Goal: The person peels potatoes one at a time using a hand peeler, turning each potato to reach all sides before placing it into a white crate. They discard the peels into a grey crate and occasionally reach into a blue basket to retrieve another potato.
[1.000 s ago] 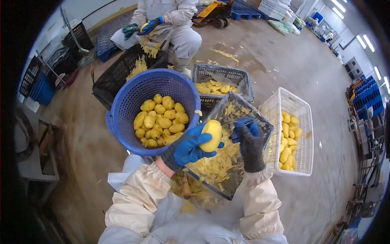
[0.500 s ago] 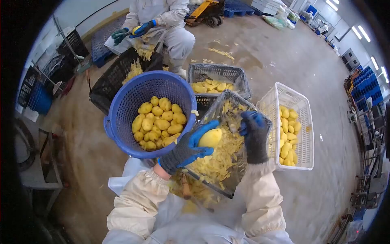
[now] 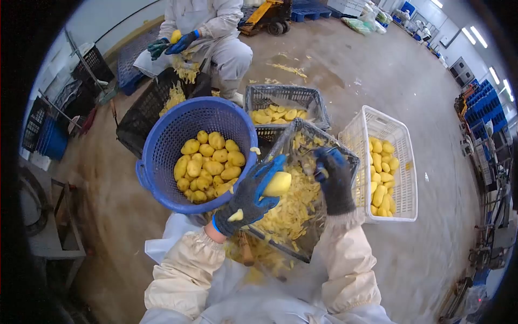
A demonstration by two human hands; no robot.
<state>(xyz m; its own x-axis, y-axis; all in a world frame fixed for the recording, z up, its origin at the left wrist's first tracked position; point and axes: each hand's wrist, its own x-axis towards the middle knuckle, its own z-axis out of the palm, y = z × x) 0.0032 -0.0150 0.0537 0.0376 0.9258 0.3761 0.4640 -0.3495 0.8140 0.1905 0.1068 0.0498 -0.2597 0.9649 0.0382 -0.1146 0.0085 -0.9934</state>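
My left hand (image 3: 245,202), in a grey and blue glove, holds a peeled yellow potato (image 3: 278,184). A bit of peel sticks to the back of that glove. My right hand (image 3: 333,175) is curled, its fingers closed on something I cannot make out. Both hands are over a dark crate (image 3: 351,162) heaped with peelings (image 3: 291,216). To the left, a blue basket (image 3: 162,135) holds several potatoes (image 3: 208,162). On the right stands a white crate (image 3: 407,178) with several peeled potatoes (image 3: 384,183).
Beyond the peelings, another dark crate (image 3: 318,110) holds potato pieces. A co-worker (image 3: 208,32) sits at the upper left, holding a potato above a black crate (image 3: 137,116). A yellow pallet jack (image 3: 264,13) stands behind. Blue pallets (image 3: 483,108) are at the far right.
A bit of peel now lies on my left glove. My right hand has shifted slightly left and its fingers have turned. The whole view has shifted a little.
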